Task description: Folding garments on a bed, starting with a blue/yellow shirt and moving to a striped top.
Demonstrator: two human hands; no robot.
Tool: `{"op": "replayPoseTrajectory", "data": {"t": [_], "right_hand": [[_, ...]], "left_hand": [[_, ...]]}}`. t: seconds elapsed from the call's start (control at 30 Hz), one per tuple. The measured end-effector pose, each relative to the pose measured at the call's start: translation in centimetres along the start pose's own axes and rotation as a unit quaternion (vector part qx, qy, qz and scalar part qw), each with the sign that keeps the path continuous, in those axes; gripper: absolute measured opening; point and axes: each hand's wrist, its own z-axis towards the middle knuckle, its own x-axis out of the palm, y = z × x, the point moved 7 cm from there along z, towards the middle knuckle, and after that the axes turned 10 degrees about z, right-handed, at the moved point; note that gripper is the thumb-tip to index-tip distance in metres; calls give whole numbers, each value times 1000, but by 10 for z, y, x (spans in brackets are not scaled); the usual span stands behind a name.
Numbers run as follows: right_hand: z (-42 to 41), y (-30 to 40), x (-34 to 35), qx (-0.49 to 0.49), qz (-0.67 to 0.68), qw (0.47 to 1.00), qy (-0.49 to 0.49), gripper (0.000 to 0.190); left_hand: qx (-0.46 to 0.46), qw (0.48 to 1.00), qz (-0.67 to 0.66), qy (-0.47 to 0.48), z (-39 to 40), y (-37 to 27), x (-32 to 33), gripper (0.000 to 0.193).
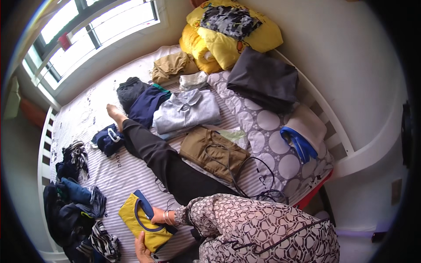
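Observation:
A folded yellow shirt (138, 213) with a dark blue neckline is held low over the bed, close to the striped sheet. My right hand (159, 216), with bracelets at the wrist, grips it at the neckline beside a dark blue part of the cloth. At its lower edge my left hand (142, 247) grasps the yellow fabric, its forearm cut off by the frame's bottom. My leg in black trousers (164, 164) stretches across the bed. Beyond it are a folded striped collared shirt (189, 110) and a folded brown garment (213, 153) with a dark cable (232, 171) over it.
A heap of dark clothes (70, 217) lines the bed's left side. Navy cloth (108, 139) lies by my foot. Toward the far end are navy shorts (144, 105), a tan garment (172, 65), dark grey fabric (263, 80) and yellow bedding (227, 49). White rails (44, 157) edge the bed.

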Motion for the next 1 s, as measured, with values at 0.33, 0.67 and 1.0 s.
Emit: {"op": "replayPoseTrajectory", "data": {"t": [0.33,0.67,1.0], "right_hand": [[-12,2,12,126,19,988,85,55],[-32,74,34,130,90,966,203,55],[-34,157,-7,84,221,959,153,58]], "left_hand": [[-38,976,-28,-211,-34,3,7,58],[-74,900,-395,-168,-15,33,24,48],[-35,961,-250,-114,-23,-16,50,43]]}}
